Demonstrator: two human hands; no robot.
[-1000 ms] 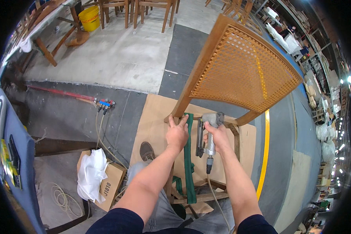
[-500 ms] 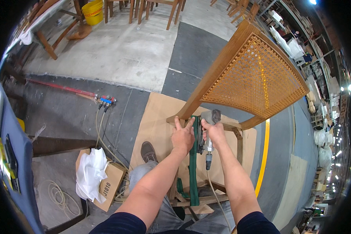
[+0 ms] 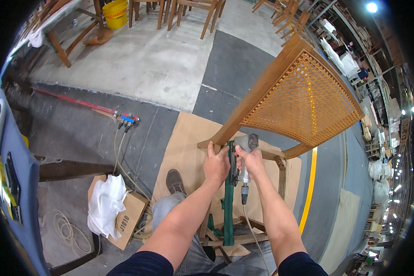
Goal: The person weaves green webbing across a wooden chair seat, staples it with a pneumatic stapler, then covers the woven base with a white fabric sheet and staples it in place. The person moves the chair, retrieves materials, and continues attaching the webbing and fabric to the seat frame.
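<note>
A wooden chair frame with a cane back [image 3: 308, 101] stands tilted before me. A dark green webbing strap [image 3: 228, 211] runs along its open seat, from the rail at the backrest toward the rail near my knees. My left hand [image 3: 216, 165] is at the strap's far end, thumb and finger pressing strap and rail; its other fingers are partly hidden. My right hand [image 3: 252, 162] is closed round a grey air staple gun [image 3: 247, 143], whose black nose lies along the strap. From the gun's lower end a pale hose [image 3: 253, 230] trails down between my forearms.
Cardboard [image 3: 179, 142] lies under the chair. At left are a carton [image 3: 132, 214] with white wrapping [image 3: 106, 202], coiled hose [image 3: 69, 232] and a red air pipe with a blue-fitted manifold [image 3: 128, 118]. More wooden chairs [image 3: 195, 9] and a yellow bucket [image 3: 115, 14] stand farther off.
The staple gun and my right hand have shifted slightly left and down, closer over the strap. My left fingers, spread in a V before, have drawn in and bent more.
</note>
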